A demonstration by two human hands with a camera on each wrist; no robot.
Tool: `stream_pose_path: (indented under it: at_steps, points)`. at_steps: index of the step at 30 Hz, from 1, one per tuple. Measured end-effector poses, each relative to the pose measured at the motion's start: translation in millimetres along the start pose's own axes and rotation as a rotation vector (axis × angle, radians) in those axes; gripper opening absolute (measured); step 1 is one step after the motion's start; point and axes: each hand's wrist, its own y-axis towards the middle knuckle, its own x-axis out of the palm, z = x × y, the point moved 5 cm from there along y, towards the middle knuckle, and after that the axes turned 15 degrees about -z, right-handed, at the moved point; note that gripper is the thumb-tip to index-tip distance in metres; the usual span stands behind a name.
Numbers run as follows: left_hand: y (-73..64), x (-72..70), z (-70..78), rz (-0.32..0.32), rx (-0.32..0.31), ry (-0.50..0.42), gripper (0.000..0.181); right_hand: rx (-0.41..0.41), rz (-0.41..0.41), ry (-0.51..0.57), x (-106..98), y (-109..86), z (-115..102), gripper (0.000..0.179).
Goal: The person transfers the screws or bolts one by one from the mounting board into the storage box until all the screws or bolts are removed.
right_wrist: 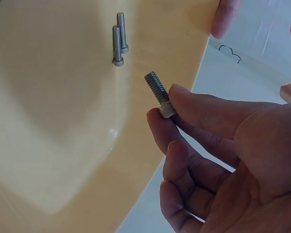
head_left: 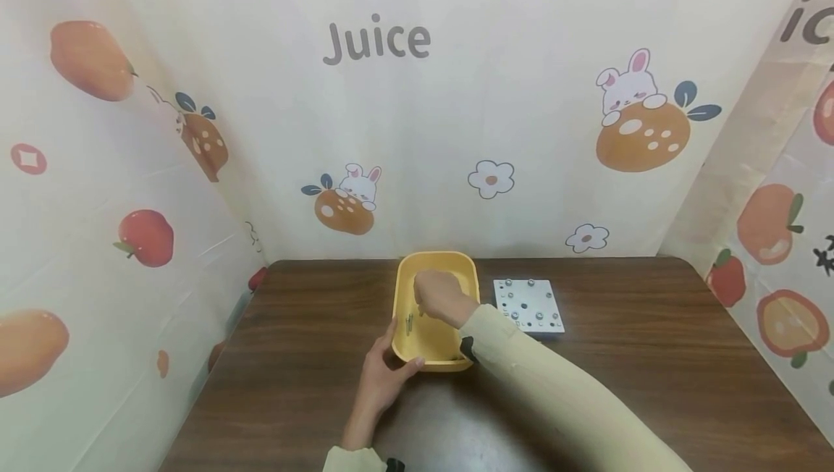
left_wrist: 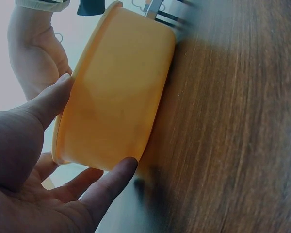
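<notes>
A yellow plastic bin [head_left: 430, 366] sits on the table at the middle of the head view. My left hand [head_left: 381, 383] grips its near left corner, thumb at the near rim and fingers along the left side; the left wrist view shows the fingers spread against the bin wall [left_wrist: 116, 87]. Over the bin, my right hand [head_left: 444, 297] pinches a socket head bolt [right_wrist: 158, 92] by its head between thumb and index finger, threaded end pointing away from the palm. Two longer bolts [right_wrist: 120, 43] lie side by side on the bin floor.
Right of the bin stands a light metal plate [head_left: 529, 305] with several holes and bolts set in it. Both share a dark wooden table [head_left: 313, 320]. A printed white curtain [head_left: 417, 117] hangs behind the table and along its left and right sides.
</notes>
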Motion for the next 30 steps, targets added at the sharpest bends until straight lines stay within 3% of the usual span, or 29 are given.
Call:
stream_pose_path:
  at_steps: [16,25,30]
  points:
    - [0.9,0.0,-0.4,0.004,-0.006,0.010,0.093,0.118,-0.045,-0.094,9,16.7,3,0.044]
    - [1.9,-0.4,1.0,0.005,-0.016,0.015,0.092,0.134,-0.059,-0.112,11,16.2,3,0.024]
    - [2.1,-0.5,1.0,0.003,-0.026,0.013,0.092,0.130,-0.084,-0.106,12,15.8,2,0.022]
